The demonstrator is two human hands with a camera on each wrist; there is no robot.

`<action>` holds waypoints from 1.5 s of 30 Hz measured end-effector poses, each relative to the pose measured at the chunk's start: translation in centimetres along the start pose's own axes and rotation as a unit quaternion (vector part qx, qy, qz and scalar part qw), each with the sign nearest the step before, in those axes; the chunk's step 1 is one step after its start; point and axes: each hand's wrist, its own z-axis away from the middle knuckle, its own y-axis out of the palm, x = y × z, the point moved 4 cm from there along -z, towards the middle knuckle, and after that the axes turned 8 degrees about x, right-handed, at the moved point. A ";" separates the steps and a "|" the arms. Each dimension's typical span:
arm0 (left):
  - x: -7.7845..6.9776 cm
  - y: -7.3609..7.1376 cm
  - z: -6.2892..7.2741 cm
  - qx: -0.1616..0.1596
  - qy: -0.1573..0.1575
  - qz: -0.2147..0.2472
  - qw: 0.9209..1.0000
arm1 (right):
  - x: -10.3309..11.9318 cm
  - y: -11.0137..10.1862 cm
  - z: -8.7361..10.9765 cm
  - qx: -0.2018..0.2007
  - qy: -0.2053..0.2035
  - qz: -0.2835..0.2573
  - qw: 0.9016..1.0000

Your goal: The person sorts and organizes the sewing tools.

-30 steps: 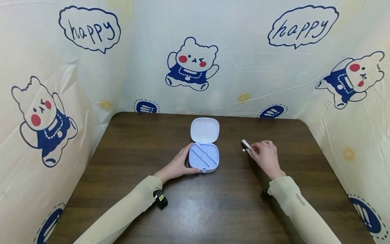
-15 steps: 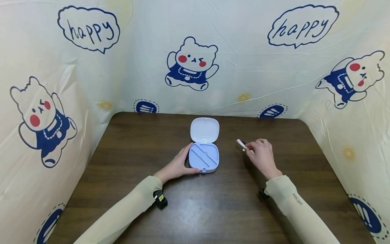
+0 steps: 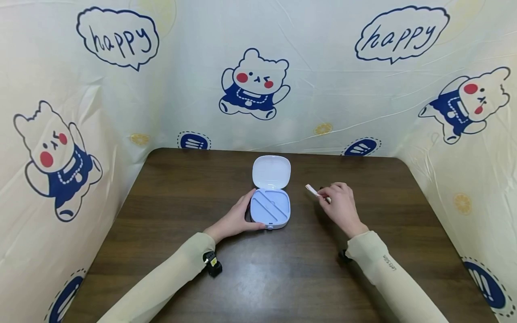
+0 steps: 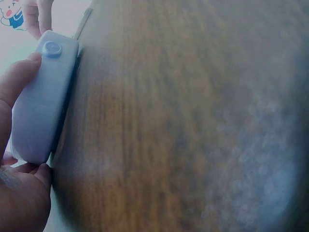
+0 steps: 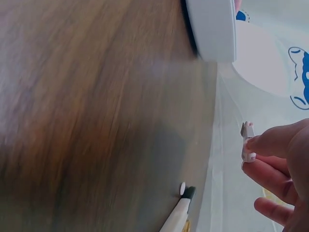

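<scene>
A light-blue compartment case (image 3: 270,207) stands on the table with its lid (image 3: 271,172) raised at the back. Two diagonal dividers cross its inside. My left hand (image 3: 234,220) grips its near left corner, with the thumb beside the round front button (image 4: 52,49) and the fingers along the side. To the right of the case, my right hand (image 3: 342,207) pinches small white nail clippers (image 5: 248,142) between thumb and fingers, above the table. Their white end (image 3: 311,190) points towards the case in the head view.
On the table (image 3: 258,278) under the right hand lies a slim white-handled thing (image 5: 177,215) with a black tip, a small white oval (image 5: 182,188) beside it. A printed curtain (image 3: 315,89) surrounds the table's back and sides.
My right hand has moved left towards the case with the nail clippers, which have come away from the black-tipped thing. The left hand and the case have stayed in place.
</scene>
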 end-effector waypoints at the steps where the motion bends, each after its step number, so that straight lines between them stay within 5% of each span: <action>1: 0.0 0.0 0.0 0.000 0.000 0.000 1.000 | 0.1 0.0 -0.1 -0.002 -0.004 0.000 1.000; 45: -0.3 0.0 0.2 0.000 -0.011 -0.001 1.000 | 6.9 3.5 -2.5 0.070 -0.069 0.007 0.995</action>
